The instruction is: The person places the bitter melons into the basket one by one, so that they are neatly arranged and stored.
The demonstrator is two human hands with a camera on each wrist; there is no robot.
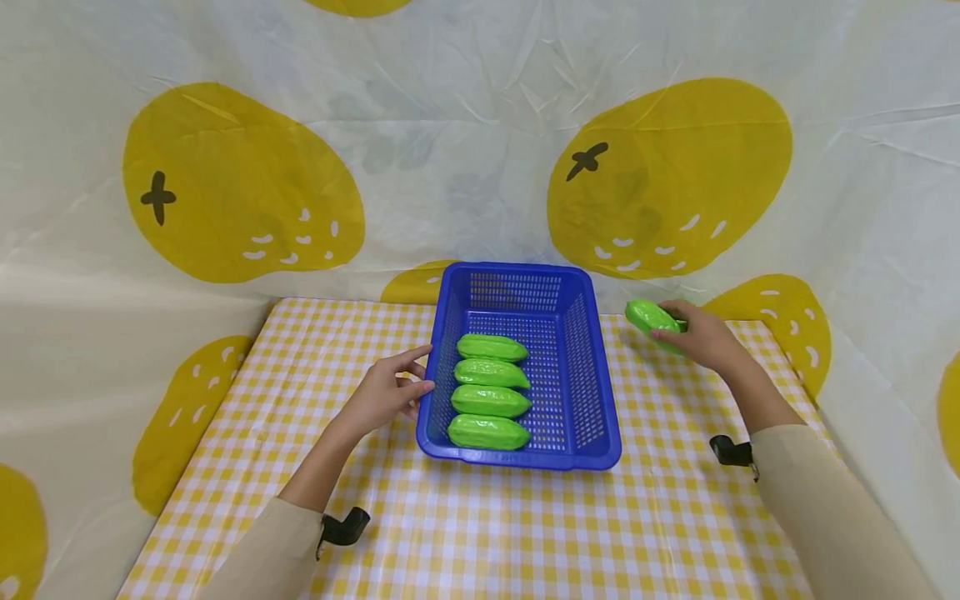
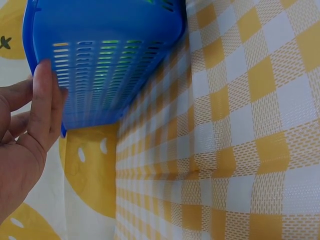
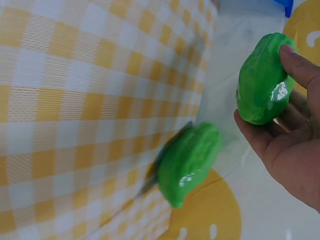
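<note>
My right hand (image 1: 705,335) pinches a glossy green ridged toy fruit (image 1: 649,317) between thumb and fingers, to the right of a blue plastic basket (image 1: 604,367). In the right wrist view, the held toy fruit (image 3: 262,82) is raised, and a second green toy fruit (image 3: 190,162) lies below it on the cloth. My left hand (image 1: 382,390) touches the basket's left rim with its fingers extended. The left wrist view has those fingers (image 2: 42,100) against the outside of the blue basket (image 2: 115,25). Inside, several matching toy fruits (image 1: 490,402) lie in a column along the left side.
A yellow-and-white checked cloth (image 1: 465,533) covers the table. Behind it hangs a pale curtain (image 1: 457,192) printed with large yellow fruit, close to the basket's far rim. A black wrist mount (image 1: 345,527) sticks out from the left sleeve, another (image 1: 730,451) from the right.
</note>
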